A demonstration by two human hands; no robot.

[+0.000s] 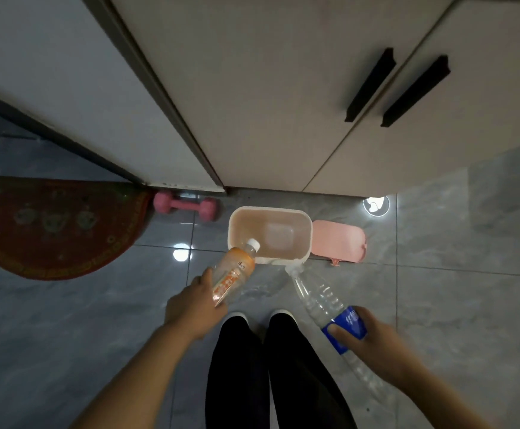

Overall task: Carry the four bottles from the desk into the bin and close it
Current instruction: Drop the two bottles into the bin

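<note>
A small pale bin (306,230) stands open on the tiled floor in front of me, nothing visible inside it. Its pink lid (339,241) lies flat on the floor just right of it. My left hand (192,308) grips an orange-labelled bottle (235,274) with a white cap, tilted so the cap reaches over the bin's near left rim. My right hand (367,339) holds a clear water bottle (320,298) by its blue label, neck pointing at the bin's near right corner.
Beige cabinet doors (283,103) with black handles rise right behind the bin. A pink dumbbell (187,205) lies left of the bin and a red half-round mat (54,227) lies farther left. My legs and shoes (261,317) stand between my arms.
</note>
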